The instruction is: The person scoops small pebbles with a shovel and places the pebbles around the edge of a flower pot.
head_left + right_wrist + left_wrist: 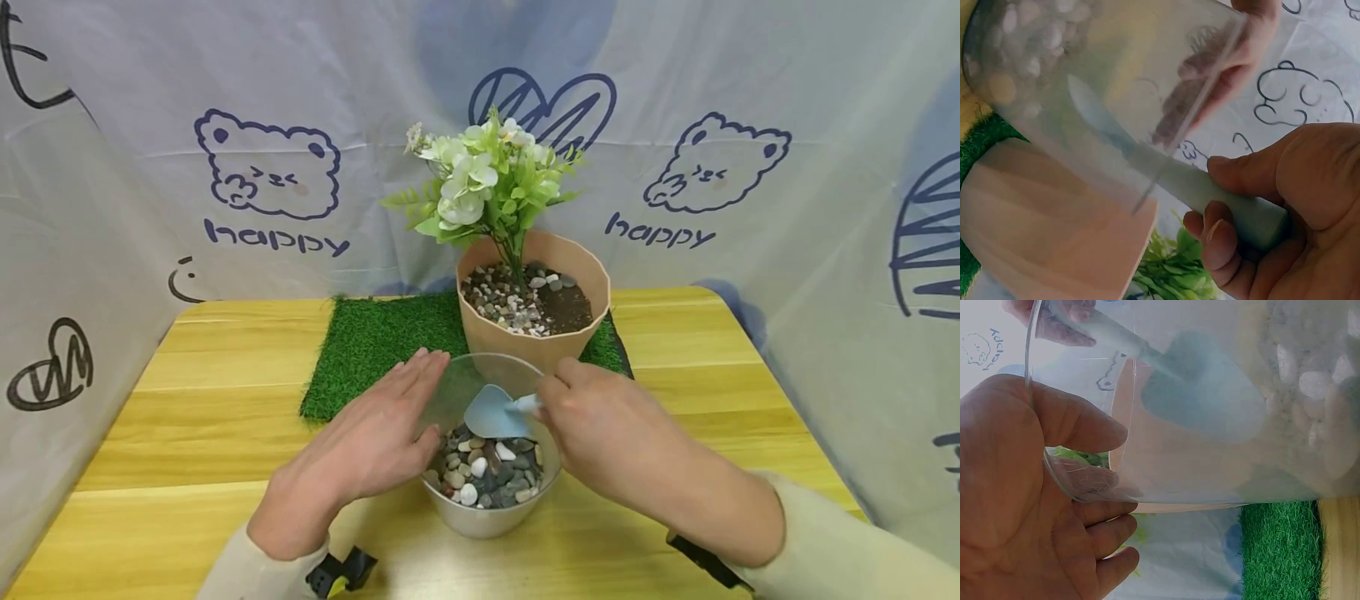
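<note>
A clear plastic tub holds a layer of mixed pebbles. My left hand rests against the tub's left side at the rim, fingers straight and thumb apart. The left wrist view shows the thumb near the tub's rim. With curled fingers my right hand grips the handle of a light blue hand trowel. Its blade is inside the tub, just above or touching the pebbles; which one I cannot tell. The right wrist view shows the handle crossing the rim.
Behind the tub stands a peach flowerpot with soil, pebbles and a white-flowered plant. It sits on a green turf mat on the wooden table. A printed cloth hangs behind.
</note>
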`<state>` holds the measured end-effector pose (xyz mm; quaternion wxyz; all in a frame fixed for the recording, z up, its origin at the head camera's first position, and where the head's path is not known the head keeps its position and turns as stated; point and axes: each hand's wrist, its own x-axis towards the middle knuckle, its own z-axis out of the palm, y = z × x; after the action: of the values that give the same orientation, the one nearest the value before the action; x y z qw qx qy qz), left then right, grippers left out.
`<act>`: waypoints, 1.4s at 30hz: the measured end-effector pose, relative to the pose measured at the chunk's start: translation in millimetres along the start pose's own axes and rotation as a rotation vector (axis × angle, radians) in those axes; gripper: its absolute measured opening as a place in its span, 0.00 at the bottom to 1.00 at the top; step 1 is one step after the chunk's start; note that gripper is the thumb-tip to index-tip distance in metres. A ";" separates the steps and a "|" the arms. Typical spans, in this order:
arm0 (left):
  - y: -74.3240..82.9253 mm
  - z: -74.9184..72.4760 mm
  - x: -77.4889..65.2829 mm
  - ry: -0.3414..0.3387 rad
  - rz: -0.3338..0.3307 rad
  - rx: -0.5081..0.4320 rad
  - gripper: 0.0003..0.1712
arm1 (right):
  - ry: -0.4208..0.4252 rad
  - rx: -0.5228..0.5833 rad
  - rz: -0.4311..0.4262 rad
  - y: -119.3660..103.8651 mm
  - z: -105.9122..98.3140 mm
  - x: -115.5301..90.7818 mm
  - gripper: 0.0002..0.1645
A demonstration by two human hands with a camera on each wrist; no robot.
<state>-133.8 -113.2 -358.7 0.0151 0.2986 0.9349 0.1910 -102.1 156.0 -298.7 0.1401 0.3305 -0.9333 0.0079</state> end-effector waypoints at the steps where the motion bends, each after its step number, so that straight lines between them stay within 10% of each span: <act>1: 0.0 0.0 0.1 -0.001 0.000 0.000 0.46 | 0.002 -0.012 -0.010 -0.9 1.9 0.6 0.09; 22: 0.2 -0.5 0.3 -0.006 -0.005 -0.002 0.46 | 0.074 -0.144 -0.070 -10.3 24.2 4.6 0.05; 42: -0.1 0.2 0.3 -0.003 -0.007 -0.007 0.46 | 0.017 -0.036 -0.023 -10.2 35.2 13.7 0.04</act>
<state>-134.1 -113.0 -358.9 0.0184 0.2954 0.9353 0.1937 -115.0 135.8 -329.6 0.1539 0.3386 -0.9282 -0.0075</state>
